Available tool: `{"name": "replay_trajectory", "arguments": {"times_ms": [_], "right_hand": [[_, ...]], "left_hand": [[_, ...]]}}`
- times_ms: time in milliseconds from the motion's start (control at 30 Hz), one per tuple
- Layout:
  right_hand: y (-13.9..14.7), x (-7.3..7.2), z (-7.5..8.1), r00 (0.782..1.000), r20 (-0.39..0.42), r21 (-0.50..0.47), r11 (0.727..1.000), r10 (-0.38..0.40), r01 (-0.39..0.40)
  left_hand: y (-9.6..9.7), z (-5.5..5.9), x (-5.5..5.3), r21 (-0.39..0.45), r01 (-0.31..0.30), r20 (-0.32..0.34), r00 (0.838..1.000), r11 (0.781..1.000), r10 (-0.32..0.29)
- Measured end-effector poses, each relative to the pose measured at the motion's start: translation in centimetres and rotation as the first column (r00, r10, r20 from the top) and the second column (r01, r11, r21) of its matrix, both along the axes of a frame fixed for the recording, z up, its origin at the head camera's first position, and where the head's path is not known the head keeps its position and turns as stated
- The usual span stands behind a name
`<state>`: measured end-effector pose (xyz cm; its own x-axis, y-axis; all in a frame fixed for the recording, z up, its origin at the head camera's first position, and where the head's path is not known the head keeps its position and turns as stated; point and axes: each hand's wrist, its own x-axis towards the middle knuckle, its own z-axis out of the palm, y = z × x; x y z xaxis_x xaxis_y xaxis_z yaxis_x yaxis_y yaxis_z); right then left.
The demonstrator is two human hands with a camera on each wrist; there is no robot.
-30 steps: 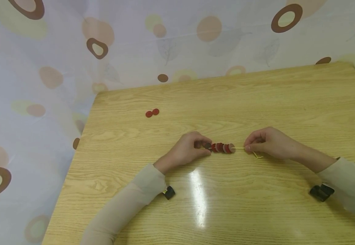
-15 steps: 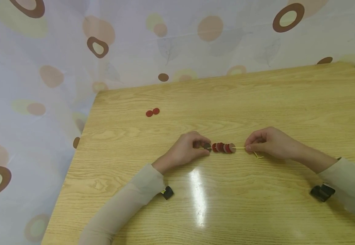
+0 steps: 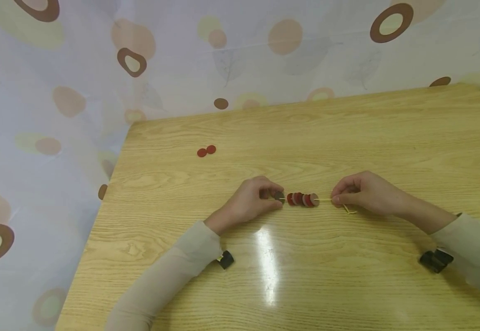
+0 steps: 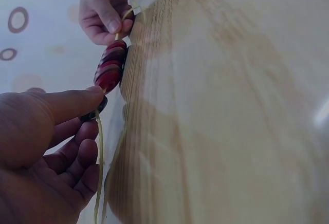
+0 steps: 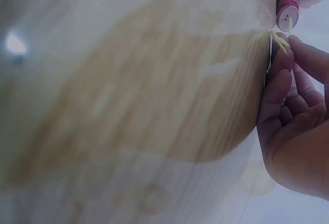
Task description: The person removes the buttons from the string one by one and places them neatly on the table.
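Several red, dark and pinkish-brown buttons [image 3: 302, 199] are threaded in a row on a yellow string [image 3: 324, 199]. My left hand [image 3: 248, 201] pinches a dark button [image 3: 280, 197] on the same string, a small gap away from the row's left end. Below that hand the string [image 4: 99, 157] hangs down in the left wrist view. To the right, my right hand [image 3: 366, 193] pinches the string between thumb and fingers, and a short knotted end [image 5: 280, 42] sticks out. The holes of the end button [image 5: 287, 18] show in the right wrist view.
Two red buttons [image 3: 206, 151] lie side by side on the wooden table [image 3: 347, 138], toward its back left. A patterned cloth [image 3: 248, 59] hangs behind the table and along its left side. Black wrist cameras [image 3: 436, 260] sit below both sleeves.
My left hand has moved slightly left, drawing the dark button away from the row so that a gap with bare string shows. The right hand stays nearly still.
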<state>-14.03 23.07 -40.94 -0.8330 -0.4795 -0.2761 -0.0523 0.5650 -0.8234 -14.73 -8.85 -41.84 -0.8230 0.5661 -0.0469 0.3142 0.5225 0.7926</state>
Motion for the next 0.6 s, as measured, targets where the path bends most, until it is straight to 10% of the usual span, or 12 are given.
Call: {"name": "replay_trajectory", "arguments": {"times_ms": [600], "right_hand": [[-0.09,0.05,0.04,1.0,-0.027,0.02,1.0,0.013,-0.012]], "left_hand": [[-0.56,-0.08,-0.08,0.014,0.001,0.003,1.0,1.0,-0.001]]}}
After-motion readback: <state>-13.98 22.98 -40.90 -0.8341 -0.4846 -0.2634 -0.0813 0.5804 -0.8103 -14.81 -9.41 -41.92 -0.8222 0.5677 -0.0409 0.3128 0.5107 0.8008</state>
